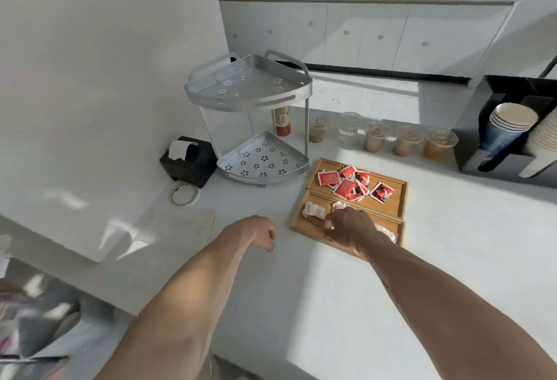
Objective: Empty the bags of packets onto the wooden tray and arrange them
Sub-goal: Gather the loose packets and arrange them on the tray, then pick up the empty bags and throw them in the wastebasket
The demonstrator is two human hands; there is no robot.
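A wooden tray (401, 195) with two compartments lies on the white counter. Several red packets (346, 183) are scattered in its far compartment. White packets (313, 210) lie in the near compartment, with more (388, 233) at its right end. My right hand (349, 225) rests over the near compartment, fingers curled down onto the white packets; whether it grips one is hidden. My left hand (262, 233) hovers loosely curled over the counter just left of the tray, holding nothing.
A two-tier metal corner rack (256, 126) stands behind the tray, a black napkin holder (190, 161) and a ring-shaped lid (185, 194) to its left. Several lidded drink cups (404, 140) line the back. A black paper-cup dispenser (509, 135) stands at right.
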